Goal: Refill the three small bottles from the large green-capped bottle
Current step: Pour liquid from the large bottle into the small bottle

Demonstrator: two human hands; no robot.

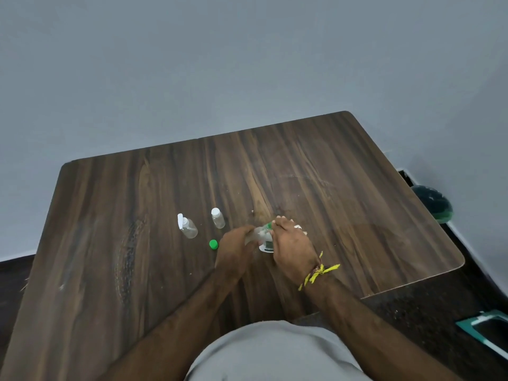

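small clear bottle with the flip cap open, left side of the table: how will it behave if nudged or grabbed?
The flip-cap bottle looks like clear plastic and mostly empty, so probably light and easy to slide on the smooth table. It stands narrow and tall, so a high nudge would likely tip it. The open cap hangs to one side and may snag.

One head-worn view, high above the wooden table (343, 188), tilted forward and down. Both hands sit near frame centre, left hand (233, 250) beside right hand (291, 250); wall fills everything beyond them.
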